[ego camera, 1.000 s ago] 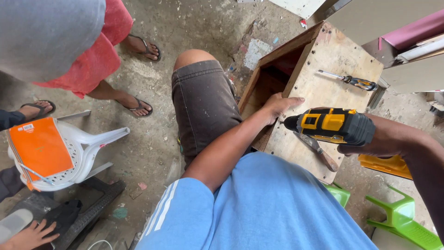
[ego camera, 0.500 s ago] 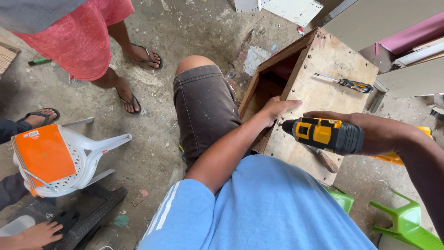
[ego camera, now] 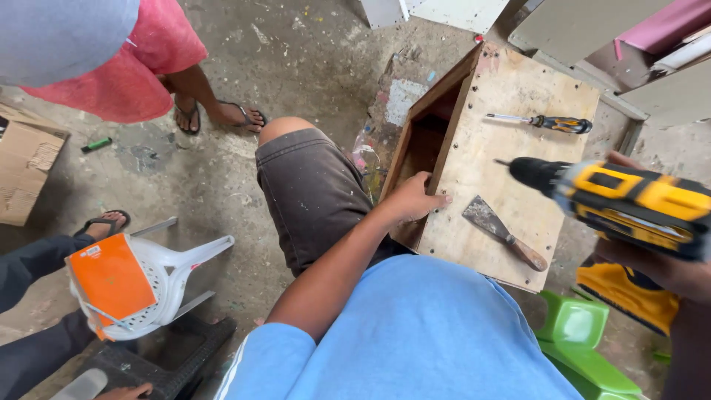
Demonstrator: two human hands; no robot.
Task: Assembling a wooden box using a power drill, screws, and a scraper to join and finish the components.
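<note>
Plywood is what the box (ego camera: 511, 159) is made of, a rough open-sided thing lying on the paint-spattered concrete floor (ego camera: 296, 59), with one knee just beside its open side. The left hand (ego camera: 409, 198) is curled over the box's near edge, fingers wrapped onto the top panel, thumb toward the hollow inside. A yellow and black cordless drill (ego camera: 622, 204) is gripped by the right hand (ego camera: 655, 263), which is mostly hidden under the tool body at the right edge of view, fingers closed around the handle. The drill is held above the right side of the panel, bit pointing left, not touching the wood as far as can be told.

Two tools are left lying on the panel: a scraper (ego camera: 503, 233) with a wooden handle, just below the drill's nose, and a screwdriver (ego camera: 541, 122) with a black and orange handle near the far edge.

Off to the left, a white plastic chair (ego camera: 174, 270) with an orange pack (ego camera: 111, 280) on it is seen, plus someone's sandalled feet (ego camera: 222, 115) farther back. A green plastic stool (ego camera: 585, 341) is tucked at lower right.
</note>
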